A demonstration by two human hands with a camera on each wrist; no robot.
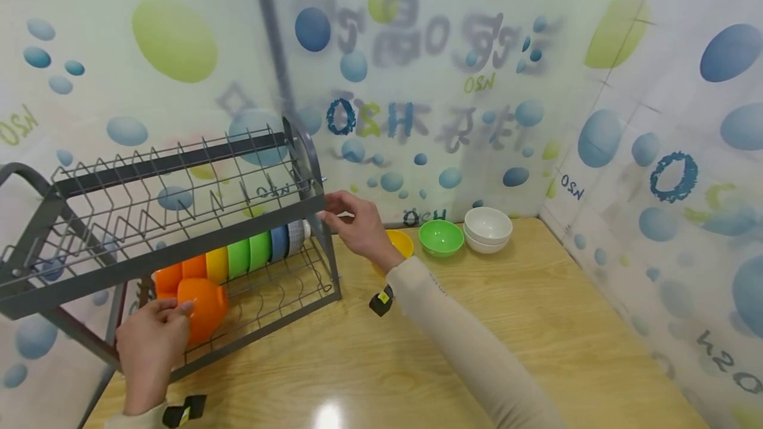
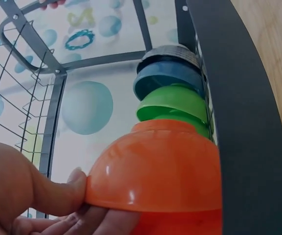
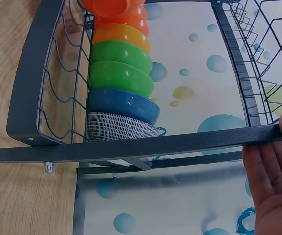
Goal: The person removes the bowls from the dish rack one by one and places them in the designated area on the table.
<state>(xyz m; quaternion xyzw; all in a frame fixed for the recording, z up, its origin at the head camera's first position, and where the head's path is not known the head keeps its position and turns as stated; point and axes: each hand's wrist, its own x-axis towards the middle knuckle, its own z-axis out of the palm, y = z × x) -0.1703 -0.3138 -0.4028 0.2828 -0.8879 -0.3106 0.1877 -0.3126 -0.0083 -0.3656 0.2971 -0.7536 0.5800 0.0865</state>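
Observation:
A two-tier dark grey dish rack [image 1: 179, 250] stands at the left, with wire shelves. My left hand [image 1: 152, 346] pinches the rim of an orange bowl [image 1: 205, 306] between thumb and fingers at the lower tier's left front. The bowl is tipped on its side, its foot toward the right. Behind it on that tier, bowls stand on edge in a row: orange [image 1: 168, 278], yellow [image 1: 217, 265], green [image 1: 238, 257], blue [image 3: 123, 104] and a checked one [image 3: 121, 127]. My right hand [image 1: 360, 227] grips the rack's right end frame, fingers on one side and thumb on the other.
Right of the rack on the wooden table [image 1: 477, 323], a yellow bowl [image 1: 405, 243] sits partly behind my right wrist. Beside it are a green bowl [image 1: 441, 238] and two stacked white bowls [image 1: 487, 227]. Bubble-patterned curtains [image 1: 417, 85] hang behind and at the sides.

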